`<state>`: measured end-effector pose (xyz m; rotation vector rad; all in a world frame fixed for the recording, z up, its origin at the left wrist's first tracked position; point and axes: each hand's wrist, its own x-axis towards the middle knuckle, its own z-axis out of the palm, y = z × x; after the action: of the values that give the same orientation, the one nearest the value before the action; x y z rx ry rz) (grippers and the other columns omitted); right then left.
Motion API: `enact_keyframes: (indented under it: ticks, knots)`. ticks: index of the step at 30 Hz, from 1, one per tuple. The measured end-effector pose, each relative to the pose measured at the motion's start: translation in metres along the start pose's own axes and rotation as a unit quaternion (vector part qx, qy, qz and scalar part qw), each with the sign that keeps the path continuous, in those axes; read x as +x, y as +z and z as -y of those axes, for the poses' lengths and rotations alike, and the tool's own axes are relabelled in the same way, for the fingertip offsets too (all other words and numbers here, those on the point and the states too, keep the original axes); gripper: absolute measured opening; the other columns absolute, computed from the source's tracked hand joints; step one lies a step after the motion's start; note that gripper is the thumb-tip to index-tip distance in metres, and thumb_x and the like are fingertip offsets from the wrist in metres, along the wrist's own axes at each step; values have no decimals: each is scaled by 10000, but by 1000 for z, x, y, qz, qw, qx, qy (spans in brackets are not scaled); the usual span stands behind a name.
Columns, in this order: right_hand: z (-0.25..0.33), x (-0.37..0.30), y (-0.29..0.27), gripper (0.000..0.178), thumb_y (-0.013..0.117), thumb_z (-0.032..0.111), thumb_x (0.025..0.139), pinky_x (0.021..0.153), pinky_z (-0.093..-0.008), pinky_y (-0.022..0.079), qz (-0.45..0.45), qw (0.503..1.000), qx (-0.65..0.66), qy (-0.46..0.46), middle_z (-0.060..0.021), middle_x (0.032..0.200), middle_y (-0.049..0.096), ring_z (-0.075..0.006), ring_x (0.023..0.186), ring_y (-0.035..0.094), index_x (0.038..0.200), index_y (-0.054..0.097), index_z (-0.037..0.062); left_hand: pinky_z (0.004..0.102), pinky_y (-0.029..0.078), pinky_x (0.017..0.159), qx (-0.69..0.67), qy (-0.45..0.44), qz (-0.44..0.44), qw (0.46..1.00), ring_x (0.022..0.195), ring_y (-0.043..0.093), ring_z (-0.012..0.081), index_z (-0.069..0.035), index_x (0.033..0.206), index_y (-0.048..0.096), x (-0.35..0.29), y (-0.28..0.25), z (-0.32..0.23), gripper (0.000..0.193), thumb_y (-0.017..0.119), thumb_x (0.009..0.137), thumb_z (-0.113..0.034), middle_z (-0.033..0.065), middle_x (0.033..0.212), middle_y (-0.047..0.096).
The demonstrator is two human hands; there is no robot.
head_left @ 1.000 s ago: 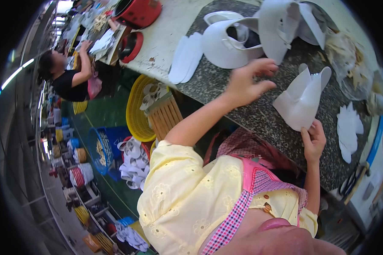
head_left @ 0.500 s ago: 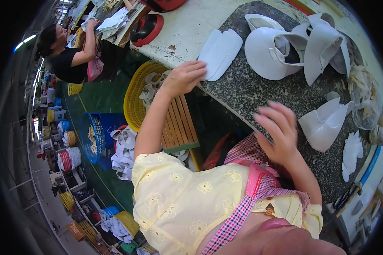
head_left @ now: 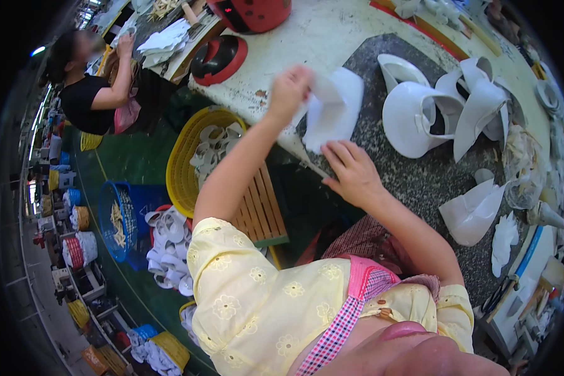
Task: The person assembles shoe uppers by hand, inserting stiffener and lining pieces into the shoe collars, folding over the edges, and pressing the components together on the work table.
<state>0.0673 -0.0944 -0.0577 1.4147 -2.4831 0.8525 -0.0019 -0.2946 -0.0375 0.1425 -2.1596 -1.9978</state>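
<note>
Left hand: your left hand (head_left: 288,93) is lifted over the near edge of the bench, fingers pinched shut on the upper corner of a flat white cut piece (head_left: 335,106).
Right hand: your right hand (head_left: 352,172) lies lower, fingers spread and loose, fingertips touching the bottom edge of that same white piece; it grips nothing.
White piece: it sits tilted, partly raised off the dark speckled stone slab (head_left: 420,182), at the slab's left end.
On the slab: a cluster of curved white visor-shaped parts (head_left: 445,106) lies well to the right of your hands; a folded white piece (head_left: 473,210) rests nearer your right elbow.
Below the bench: a yellow basket (head_left: 185,166) of small white parts stands beside a slatted wooden stool (head_left: 260,210).
Nearby: another person in a black top (head_left: 91,94) works further along the bench.
</note>
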Motion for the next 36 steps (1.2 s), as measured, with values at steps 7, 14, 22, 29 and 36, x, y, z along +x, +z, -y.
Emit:
enact_keyframes:
  ticks: [7,14,22,29,36]
  knots:
    - [8,-4,-7,616,700,182,582,844,-359,381,14,1000,6,21,-90,1118,439,-252,1049,418,1129,473,12,251,402,440,81,364,-409,833,467,539,128,1,729,585,148,-109,-139,167,516,840,-102,56,505,554]
    - [7,-3,-10,645,696,176,591,843,-350,374,40,998,30,41,-85,1140,420,-247,1055,405,1164,443,23,353,460,600,423,326,-336,776,654,610,266,-94,848,646,215,-136,-79,141,539,802,-173,110,700,629]
    - [-3,-1,-14,647,694,218,609,835,-382,362,73,992,60,78,-77,1160,416,-251,1067,386,1179,436,50,336,431,764,532,156,-223,802,808,611,237,-143,962,622,278,-161,-52,328,586,728,-369,68,817,651]
    - [-8,-5,-8,654,675,215,629,849,-378,345,76,990,88,75,-96,1177,394,-253,1090,366,1191,401,24,268,411,540,569,68,-20,819,558,539,120,-53,742,644,295,-146,-49,191,652,723,-243,43,631,612]
    - [-4,-5,-14,650,685,226,631,848,-380,350,89,987,106,80,-79,1178,405,-246,1096,371,1196,414,56,273,410,604,555,67,-28,828,601,524,101,-76,745,648,310,-157,-54,182,633,750,-258,6,629,600]
